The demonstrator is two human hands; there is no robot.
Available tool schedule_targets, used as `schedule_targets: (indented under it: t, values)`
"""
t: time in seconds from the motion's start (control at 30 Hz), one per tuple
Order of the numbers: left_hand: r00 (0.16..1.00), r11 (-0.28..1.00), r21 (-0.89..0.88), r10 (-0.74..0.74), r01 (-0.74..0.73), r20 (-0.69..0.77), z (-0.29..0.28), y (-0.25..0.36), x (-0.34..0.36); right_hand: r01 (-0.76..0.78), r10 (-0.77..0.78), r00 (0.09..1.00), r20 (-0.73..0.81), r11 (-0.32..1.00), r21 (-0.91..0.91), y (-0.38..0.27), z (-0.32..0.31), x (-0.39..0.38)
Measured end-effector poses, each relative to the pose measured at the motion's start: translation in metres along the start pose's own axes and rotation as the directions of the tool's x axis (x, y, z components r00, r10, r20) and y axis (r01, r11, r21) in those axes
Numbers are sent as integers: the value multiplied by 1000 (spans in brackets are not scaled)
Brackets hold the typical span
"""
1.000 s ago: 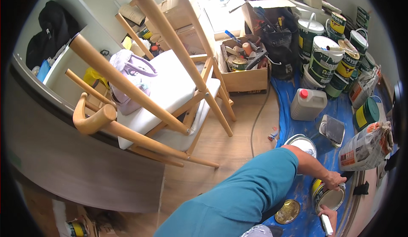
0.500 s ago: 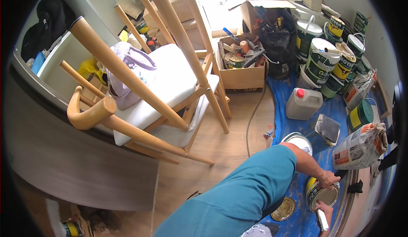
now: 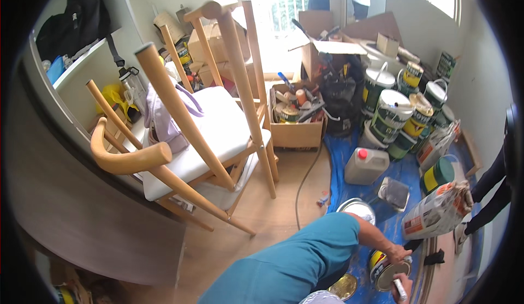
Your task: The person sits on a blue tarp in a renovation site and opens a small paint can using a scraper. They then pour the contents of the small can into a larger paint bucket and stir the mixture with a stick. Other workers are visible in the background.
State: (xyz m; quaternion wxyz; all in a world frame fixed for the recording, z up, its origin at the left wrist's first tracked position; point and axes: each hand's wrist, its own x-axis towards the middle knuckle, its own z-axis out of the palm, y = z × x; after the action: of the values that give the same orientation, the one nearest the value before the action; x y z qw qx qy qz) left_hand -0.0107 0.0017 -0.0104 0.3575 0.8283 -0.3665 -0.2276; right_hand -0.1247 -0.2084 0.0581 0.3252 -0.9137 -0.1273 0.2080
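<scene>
Paint can [image 3: 385,271] on the blue sheet [image 3: 341,165], lid loosened but resting on top. Left hand [image 3: 397,253] presses its rim; right hand [image 3: 403,288] grips a small tool. Lifting the lid off remains.

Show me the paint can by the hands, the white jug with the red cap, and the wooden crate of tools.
paint can [image 3: 386,274], head view, on its loosened lid
white jug [image 3: 364,167], head view, on its side wall
wooden crate [image 3: 295,135], head view, on its front panel
</scene>
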Motion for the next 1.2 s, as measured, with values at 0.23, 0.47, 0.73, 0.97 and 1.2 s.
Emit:
schedule_targets:
  t: [0.23,0.47,0.73,0.97,1.2]
  values:
    - [993,997,-75,9,-1,115,-41,35,-25,271,-255,959,-125,954,132,15,-9,9]
    - [998,994,-103,-39,43,43,-19,1,-26,342,-342,938,-64,940,-7,28,-2,46]
    - [998,997,-59,-55,57,33,-29,5,-21,209,-195,952,-237,977,32,19,12,32]
    - [1000,990,-142,-14,15,9,-20,6,-26,200,-215,897,-386,977,-81,-35,-5,24]
    - [999,980,-199,0,6,32,-15,9,-17,153,-156,961,-230,988,-30,7,5,4]
